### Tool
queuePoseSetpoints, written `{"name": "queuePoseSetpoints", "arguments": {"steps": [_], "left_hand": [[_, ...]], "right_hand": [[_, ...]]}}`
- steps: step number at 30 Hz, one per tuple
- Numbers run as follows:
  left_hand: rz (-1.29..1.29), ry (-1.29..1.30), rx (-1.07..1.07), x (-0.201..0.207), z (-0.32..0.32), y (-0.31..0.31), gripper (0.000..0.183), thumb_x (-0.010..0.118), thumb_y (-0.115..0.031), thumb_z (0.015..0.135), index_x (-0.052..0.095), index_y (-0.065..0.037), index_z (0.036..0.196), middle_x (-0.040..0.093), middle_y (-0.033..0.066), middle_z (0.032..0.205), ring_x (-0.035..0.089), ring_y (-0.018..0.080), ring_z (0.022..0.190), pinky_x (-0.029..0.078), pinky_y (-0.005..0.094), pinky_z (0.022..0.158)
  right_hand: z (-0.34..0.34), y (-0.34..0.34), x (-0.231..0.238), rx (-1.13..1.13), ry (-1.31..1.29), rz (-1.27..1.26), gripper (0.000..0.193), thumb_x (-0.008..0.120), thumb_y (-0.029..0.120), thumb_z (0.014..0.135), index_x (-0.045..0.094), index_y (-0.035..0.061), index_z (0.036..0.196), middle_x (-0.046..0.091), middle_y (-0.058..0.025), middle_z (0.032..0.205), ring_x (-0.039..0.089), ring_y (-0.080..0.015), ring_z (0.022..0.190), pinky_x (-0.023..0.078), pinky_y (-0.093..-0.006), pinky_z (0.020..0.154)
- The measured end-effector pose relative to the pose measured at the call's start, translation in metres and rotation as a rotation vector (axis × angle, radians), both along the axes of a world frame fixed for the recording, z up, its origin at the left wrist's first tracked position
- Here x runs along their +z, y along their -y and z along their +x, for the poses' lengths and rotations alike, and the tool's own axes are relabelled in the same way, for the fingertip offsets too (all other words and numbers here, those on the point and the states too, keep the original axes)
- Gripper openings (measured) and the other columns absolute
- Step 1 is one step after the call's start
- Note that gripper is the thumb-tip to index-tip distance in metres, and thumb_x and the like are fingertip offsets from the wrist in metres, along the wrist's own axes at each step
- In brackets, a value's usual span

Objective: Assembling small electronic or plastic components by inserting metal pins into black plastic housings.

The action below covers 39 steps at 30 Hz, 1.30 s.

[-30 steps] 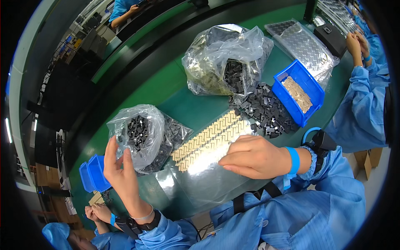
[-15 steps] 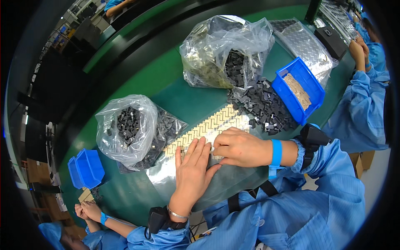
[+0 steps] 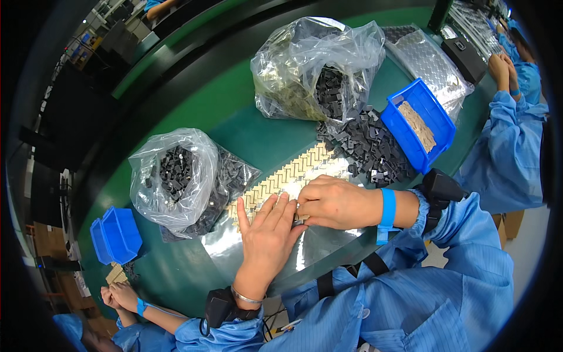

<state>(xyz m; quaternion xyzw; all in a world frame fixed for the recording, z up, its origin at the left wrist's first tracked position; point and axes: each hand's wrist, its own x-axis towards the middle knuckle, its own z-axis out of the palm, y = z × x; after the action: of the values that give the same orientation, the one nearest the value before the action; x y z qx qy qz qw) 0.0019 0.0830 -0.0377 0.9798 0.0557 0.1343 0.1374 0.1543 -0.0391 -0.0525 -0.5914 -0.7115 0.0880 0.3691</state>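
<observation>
A strip of beige zigzag-patterned pieces (image 3: pixel 287 177) lies on a clear plastic sheet (image 3: pixel 220 252) in front of me. My left hand (image 3: pixel 264 240) rests flat on the strip's near edge, its fingers stretched out and slightly spread. Right beside it, my right hand (image 3: pixel 335 202) has its fingers pinched together over the strip, close to my left thumb. Something small and dark shows under those fingertips, but its kind is hidden. Beyond the strip's right end spreads a heap of small black rectangular pieces (image 3: pixel 378 146).
Two clear bags of black pieces stand on the green table, a large bag (image 3: pixel 293 70) behind and a smaller bag (image 3: pixel 176 205) left. A blue bin (image 3: pixel 437 111) holds tan pieces; another blue bin (image 3: pixel 120 237) sits far left. Co-workers' hands (image 3: pixel 120 295) are at left and right.
The whole view has shifted slightly. My left index finger has moved a little away from the other fingers. My right hand keeps its pinch at nearly the same spot.
</observation>
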Motion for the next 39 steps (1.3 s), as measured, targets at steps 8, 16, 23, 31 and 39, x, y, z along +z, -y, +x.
{"name": "queuePoseSetpoints", "arguments": {"steps": [8,16,23,31,39], "left_hand": [[-0.007,-0.024,0.004,0.006,-0.001,0.003,0.050,0.072,-0.027,0.066,0.059,-0.007,0.110,0.059,0.0080,0.112,0.053,0.0218,0.108,0.013,0.0582,0.103],[-0.167,-0.126,0.036,0.018,-0.011,0.007,0.046,0.071,-0.022,0.066,0.058,-0.007,0.107,0.054,0.0085,0.117,0.048,0.0245,0.114,0.008,0.0572,0.103],[-0.420,0.101,-0.015,0.030,-0.015,0.004,0.038,0.065,-0.019,0.067,0.061,-0.004,0.101,0.056,0.0128,0.110,0.050,0.0291,0.108,0.022,0.0468,0.101],[-2.058,-0.305,-0.161,0.053,-0.021,0.015,0.025,0.054,-0.009,0.082,0.057,0.006,0.102,0.062,0.0168,0.087,0.061,0.0192,0.074,0.048,0.0286,0.066],[-2.322,-0.307,-0.220,0.053,-0.023,0.023,0.020,0.052,-0.001,0.083,0.059,0.008,0.100,0.063,0.0205,0.082,0.061,0.0206,0.063,0.050,0.0284,0.057]], "right_hand": [[-0.004,0.000,0.011,-0.057,0.089,-0.179,0.013,0.062,0.012,0.072,0.059,0.0046,0.082,0.055,-0.0086,0.085,0.054,-0.0263,0.078,0.043,-0.0357,0.073],[-0.003,0.011,0.026,-0.222,0.013,0.205,0.010,0.060,0.010,0.072,0.058,0.0061,0.081,0.054,-0.0036,0.077,0.055,-0.0216,0.073,0.041,-0.0329,0.068],[-0.004,0.028,0.040,-0.093,0.101,0.416,0.017,0.058,0.011,0.071,0.061,0.0049,0.087,0.056,-0.0031,0.078,0.055,-0.0186,0.070,0.043,-0.0303,0.064],[-0.012,0.035,0.057,0.100,-0.056,0.516,0.018,0.061,0.013,0.073,0.061,0.0022,0.088,0.057,-0.0067,0.085,0.057,-0.0204,0.075,0.043,-0.0314,0.063],[-0.012,0.038,0.058,0.170,-0.154,0.506,0.017,0.060,0.010,0.074,0.060,0.0007,0.088,0.057,-0.0079,0.086,0.056,-0.0226,0.077,0.044,-0.0332,0.064]]}}
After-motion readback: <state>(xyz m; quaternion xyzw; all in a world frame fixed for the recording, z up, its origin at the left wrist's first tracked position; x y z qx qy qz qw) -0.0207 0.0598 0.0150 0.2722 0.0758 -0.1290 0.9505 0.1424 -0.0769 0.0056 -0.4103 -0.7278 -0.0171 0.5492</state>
